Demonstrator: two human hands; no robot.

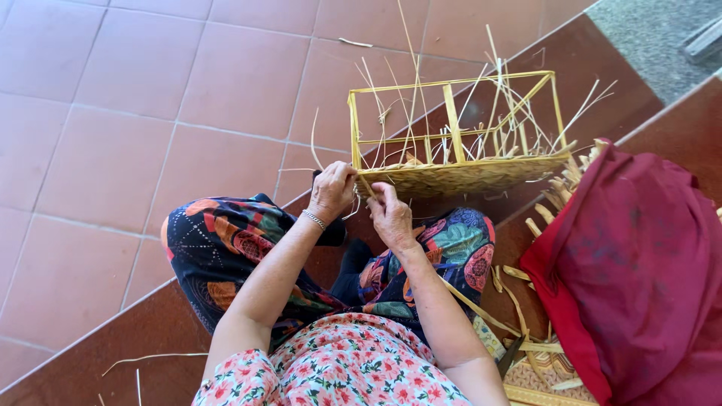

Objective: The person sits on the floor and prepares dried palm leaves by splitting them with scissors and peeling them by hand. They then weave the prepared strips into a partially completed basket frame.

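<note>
The person sits on a dark red step with knees apart, wearing a floral top and dark patterned trousers, and works on an unfinished bamboo basket (pixel 459 177) held out in front of the knees, above the terracotta floor tiles (pixel 113 113). The basket has a tightly woven base along its lower edge and an open box frame of yellow strips above it, with many thin loose splints sticking up and outward from the weave. The left hand (pixel 332 192), with a silver bracelet (pixel 313 219) at the wrist, is closed around the near left corner of the basket, fingers curled over the edge where the upright frame strip meets the woven base. The right hand (pixel 390 216) sits just beside it, slightly lower, with fingers pinched on a thin strip at the same corner of the woven rim. The two hands are near each other, almost touching. To the person's right lies a dark red cloth (pixel 639 271) bunched over a pile of bamboo strips (pixel 560 192), whose ends poke out along its upper left edge. A few flat strips and a woven mat piece (pixel 541 376) lie on the step by the right elbow. Stray splints lie on the floor and step.
</note>
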